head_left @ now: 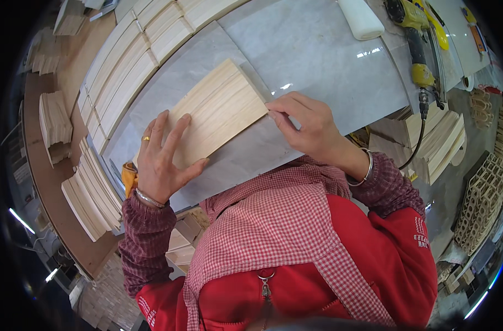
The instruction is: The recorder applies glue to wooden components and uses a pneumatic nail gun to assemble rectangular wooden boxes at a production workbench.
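Observation:
A pale rectangular wooden piece (pixel 221 110), flat-topped with a visible side edge, lies slanted on the grey work surface (pixel 317 55). My left hand (pixel 166 154) rests on its near-left end, fingers spread and thumb stretched out along the near edge. At the right corner of the wood is my right hand (pixel 306 121), its thumb and forefinger pinched together. Whether those fingertips grip the corner itself or some small thing against it, I cannot make out.
Stacked wooden pieces (pixel 124 71) line the far left of the surface. More wooden boards (pixel 91 190) stand at left. A white roll (pixel 362 19) lies far right, near a yellow-and-black air tool (pixel 414 49) with its hose. Cut wood (pixel 428 140) is stacked right of me.

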Action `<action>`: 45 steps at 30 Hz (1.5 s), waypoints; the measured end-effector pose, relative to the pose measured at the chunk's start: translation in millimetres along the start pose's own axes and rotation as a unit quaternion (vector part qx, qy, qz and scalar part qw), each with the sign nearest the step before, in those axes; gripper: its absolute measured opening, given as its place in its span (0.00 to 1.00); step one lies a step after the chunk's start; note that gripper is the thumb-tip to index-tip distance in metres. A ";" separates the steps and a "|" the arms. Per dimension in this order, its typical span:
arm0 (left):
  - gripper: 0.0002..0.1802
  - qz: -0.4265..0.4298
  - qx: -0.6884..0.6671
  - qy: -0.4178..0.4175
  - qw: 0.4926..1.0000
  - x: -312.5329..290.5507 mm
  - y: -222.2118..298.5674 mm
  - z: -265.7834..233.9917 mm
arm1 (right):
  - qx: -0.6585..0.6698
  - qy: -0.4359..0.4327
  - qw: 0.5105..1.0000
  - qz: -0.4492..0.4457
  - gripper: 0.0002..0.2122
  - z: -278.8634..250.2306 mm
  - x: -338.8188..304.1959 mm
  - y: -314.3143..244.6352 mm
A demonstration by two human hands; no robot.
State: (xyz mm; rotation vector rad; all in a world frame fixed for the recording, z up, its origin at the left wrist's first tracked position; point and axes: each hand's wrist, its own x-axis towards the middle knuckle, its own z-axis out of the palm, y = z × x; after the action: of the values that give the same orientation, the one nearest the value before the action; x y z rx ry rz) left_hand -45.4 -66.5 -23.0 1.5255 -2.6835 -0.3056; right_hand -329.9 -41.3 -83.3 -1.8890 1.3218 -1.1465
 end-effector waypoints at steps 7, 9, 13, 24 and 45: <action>0.45 -0.011 -0.004 -0.031 0.999 -3.0 3.1 -3.4 | 0.055 0.015 0.998 0.021 0.10 4.3 -6.9 2.8; 0.46 -0.014 -0.018 -0.046 0.999 -0.7 3.7 -5.2 | 0.097 0.026 0.995 0.031 0.11 6.0 -8.1 5.6; 0.48 0.024 -0.037 -0.026 0.999 14.2 21.2 -7.0 | 0.128 0.029 0.990 0.045 0.12 7.2 -11.9 8.9; 0.48 0.057 -0.082 0.049 0.994 64.1 54.9 26.7 | 0.191 0.019 0.979 0.070 0.15 8.6 -13.5 11.5; 0.48 0.046 -0.122 0.045 0.990 73.4 55.8 23.8 | 0.131 0.004 0.991 0.015 0.15 13.9 29.6 19.7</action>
State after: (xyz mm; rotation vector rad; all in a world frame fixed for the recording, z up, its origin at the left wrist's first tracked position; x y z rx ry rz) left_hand -133.6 -97.9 -40.4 1.3103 -2.5278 -0.5241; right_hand -322.3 -76.4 -96.3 -1.6705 1.1368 -1.2478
